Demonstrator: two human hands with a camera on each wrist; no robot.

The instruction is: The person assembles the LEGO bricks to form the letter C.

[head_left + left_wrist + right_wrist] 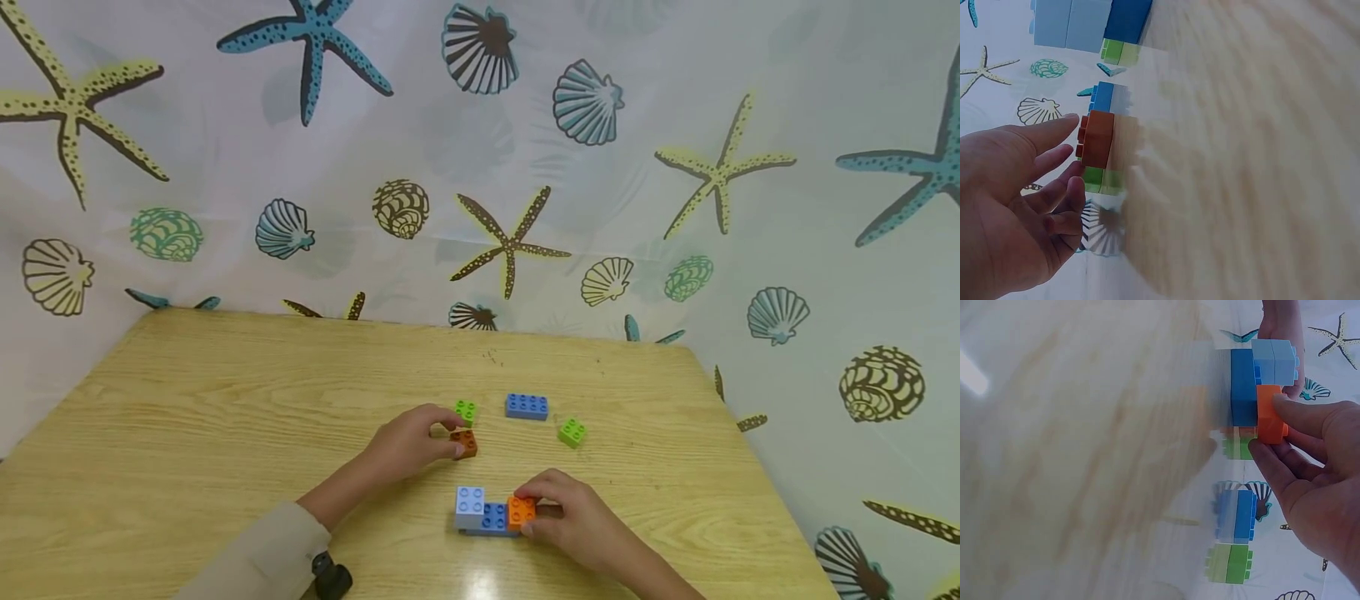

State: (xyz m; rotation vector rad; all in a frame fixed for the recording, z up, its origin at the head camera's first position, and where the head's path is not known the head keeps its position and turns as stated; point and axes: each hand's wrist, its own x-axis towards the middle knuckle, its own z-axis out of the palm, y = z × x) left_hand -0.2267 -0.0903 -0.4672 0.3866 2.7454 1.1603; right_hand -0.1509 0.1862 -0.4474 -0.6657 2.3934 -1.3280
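A person's right hand [576,518] has its grip clamped on an orange brick [521,512] at one end of a long blue brick [494,518] on a wooden tabletop [225,400], opposite a light-blue stack [470,507]. The left hand [411,444], its grip apart, reaches to a brown brick [468,445] just beside a green brick [466,411]; contact is hard to tell.

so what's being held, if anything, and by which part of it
The right hand pinches the square orange plastic brick by its near and far sides; the left hand, beside the square brown plastic brick, shows no clear grip.
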